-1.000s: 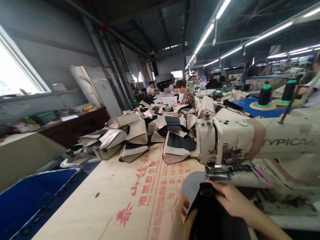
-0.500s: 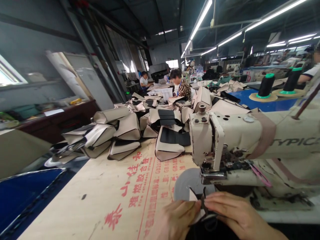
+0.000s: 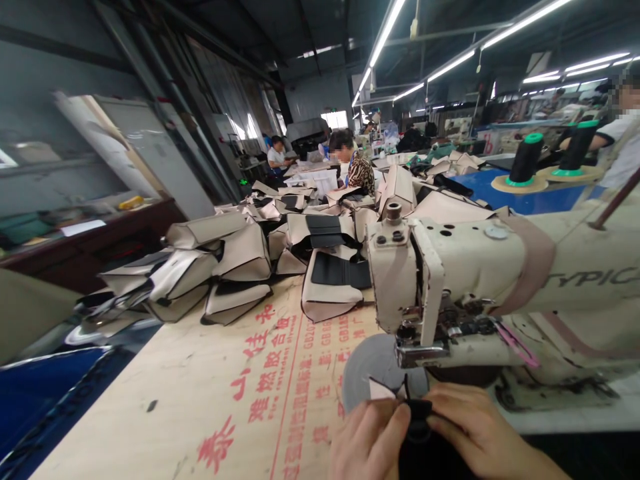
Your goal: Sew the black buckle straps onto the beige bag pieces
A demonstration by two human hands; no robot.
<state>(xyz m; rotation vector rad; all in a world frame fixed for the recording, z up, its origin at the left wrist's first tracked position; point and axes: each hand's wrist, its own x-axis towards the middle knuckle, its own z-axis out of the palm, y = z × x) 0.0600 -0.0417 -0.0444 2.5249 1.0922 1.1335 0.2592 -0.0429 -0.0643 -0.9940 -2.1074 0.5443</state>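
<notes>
At the bottom of the view, my left hand point(image 3: 373, 437) and my right hand point(image 3: 473, 423) pinch a beige and black sewn piece point(image 3: 419, 412) between them. The left thumb lies along its near edge, and the right fingers grip its other side. A beige corner of it sticks up beyond the left fingers. Most of the piece is hidden by my hands and the dark area below. Just beyond is the round grey plate point(image 3: 357, 370) of a cream sewing machine point(image 3: 480, 267), whose head stands above and to the right of my hands.
Beige and black sewn pieces point(image 3: 243, 250) lie heaped across the far side of the plywood table point(image 3: 200, 380). Black thread cones point(image 3: 525, 160) stand behind the machine. A blue bin point(image 3: 55, 400) sits at lower left. Other people point(image 3: 357, 163) sit farther back.
My hands have shifted the piece, and a black part now shows between the thumbs. The left hand has turned, its thumb more visible. The view has swung slightly right.
</notes>
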